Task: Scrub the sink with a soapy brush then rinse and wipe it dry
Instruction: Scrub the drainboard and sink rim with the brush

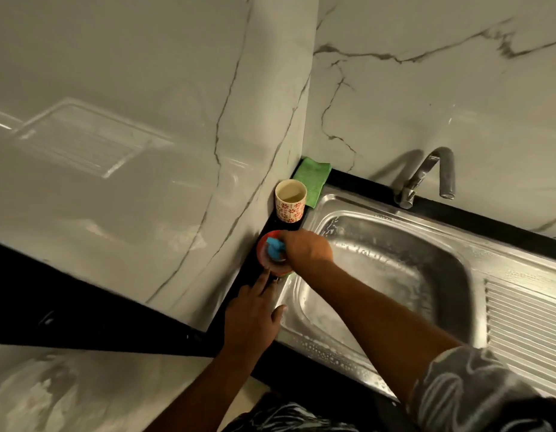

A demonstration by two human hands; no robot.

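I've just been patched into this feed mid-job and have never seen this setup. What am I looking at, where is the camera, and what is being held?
There is no machine here. These are a person's two bare hands, filmed by one wide camera worn on the head and looking down. The right hand grips a blue brush over a red bowl on the black ledge. The left hand lies open, its fingertips at the bowl's edge. Behind the bowl are a patterned cup and a green cloth. The steel sink looks sudsy. The tap is at the back, with no water visibly running.
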